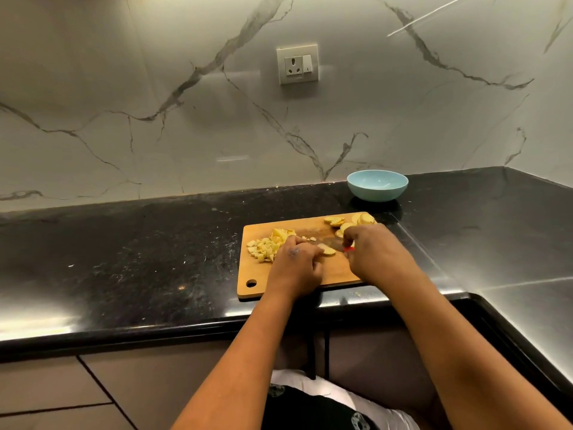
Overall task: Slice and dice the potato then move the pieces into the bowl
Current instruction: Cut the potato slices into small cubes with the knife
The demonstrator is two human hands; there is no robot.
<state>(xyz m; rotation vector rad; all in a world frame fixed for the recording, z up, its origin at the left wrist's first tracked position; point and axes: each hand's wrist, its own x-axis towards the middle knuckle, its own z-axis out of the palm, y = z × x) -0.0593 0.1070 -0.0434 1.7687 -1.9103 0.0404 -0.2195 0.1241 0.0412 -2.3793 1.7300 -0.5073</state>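
The black counter (139, 259) carries everything, and one wooden cutting board (310, 274) sits at its front edge, close to the person so both arms reach it easily. One pale blue bowl (377, 185) stands just behind the board's far right corner, apart from it, near enough for a short transfer; nothing shows inside it.

Two hands work at the board's middle. The left hand (297, 265) curls its fingers down on a potato slice (328, 251), seemingly to pin it for cutting. The right hand (372, 252) is clenched round a knife (336, 243) with a red handle, its dark blade lying across the board toward the left hand.

The potato lies in two groups, likely sorted by stage: one pile of diced pieces (266, 246) at the board's left, too many and too small to count, and roughly five or six uncut slices (347, 225) at the far right, waiting their turn.
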